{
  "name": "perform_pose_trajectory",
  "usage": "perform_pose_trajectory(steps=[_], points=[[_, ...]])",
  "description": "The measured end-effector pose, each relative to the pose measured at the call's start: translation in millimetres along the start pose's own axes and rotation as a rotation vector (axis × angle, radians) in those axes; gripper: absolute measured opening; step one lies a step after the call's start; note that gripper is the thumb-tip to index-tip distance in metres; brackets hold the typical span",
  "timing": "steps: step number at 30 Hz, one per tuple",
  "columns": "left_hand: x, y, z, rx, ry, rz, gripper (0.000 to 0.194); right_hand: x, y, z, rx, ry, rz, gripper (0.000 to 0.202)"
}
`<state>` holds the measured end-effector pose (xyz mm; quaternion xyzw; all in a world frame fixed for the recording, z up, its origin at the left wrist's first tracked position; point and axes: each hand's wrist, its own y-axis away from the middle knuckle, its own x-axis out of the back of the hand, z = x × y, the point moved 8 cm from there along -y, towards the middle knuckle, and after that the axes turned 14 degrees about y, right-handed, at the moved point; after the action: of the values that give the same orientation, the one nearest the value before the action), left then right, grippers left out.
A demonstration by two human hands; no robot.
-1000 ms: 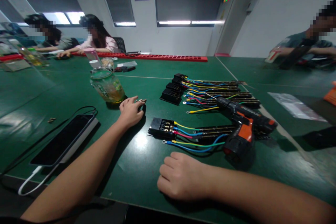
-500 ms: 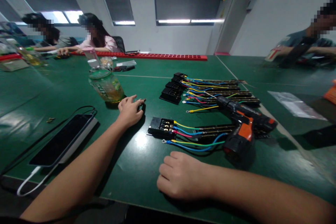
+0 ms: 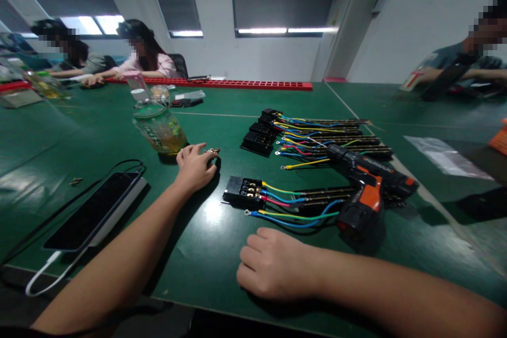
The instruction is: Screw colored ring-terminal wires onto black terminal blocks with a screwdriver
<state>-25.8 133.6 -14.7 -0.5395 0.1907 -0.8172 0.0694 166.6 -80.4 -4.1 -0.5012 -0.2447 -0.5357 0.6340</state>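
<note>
My left hand [image 3: 195, 168] rests on the green table with its fingers apart, touching or right beside a small pile of brass screws [image 3: 212, 152]. My right hand [image 3: 273, 264] lies curled at the front of the table; whatever its fingers may hold is hidden. Between and beyond the hands sits a black terminal block [image 3: 242, 191] with yellow, blue and red wires. An orange and black power drill [image 3: 370, 190] lies across the wired strips at the right. Several more terminal blocks [image 3: 257, 142] with wires lie behind.
A glass jar [image 3: 160, 132] of drink stands just behind my left hand. On the left lie a phone [image 3: 95, 211] with a cable and a few loose screws [image 3: 76, 181]. A plastic bag [image 3: 446, 157] is at the right. People sit across the table and at the far right.
</note>
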Motion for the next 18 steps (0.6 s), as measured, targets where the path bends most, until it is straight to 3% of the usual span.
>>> perform_pose_trajectory(steps=[11,18], points=[[-5.0,-1.9,5.8,0.013,-0.013,-0.047,0.033,-0.8,-0.1,-0.7,0.000,-0.012,-0.020,0.019],[-3.8,-2.7,6.4,-0.019,0.027,-0.007,0.027,-0.3,-0.2,-0.9,0.017,-0.021,-0.037,0.018]])
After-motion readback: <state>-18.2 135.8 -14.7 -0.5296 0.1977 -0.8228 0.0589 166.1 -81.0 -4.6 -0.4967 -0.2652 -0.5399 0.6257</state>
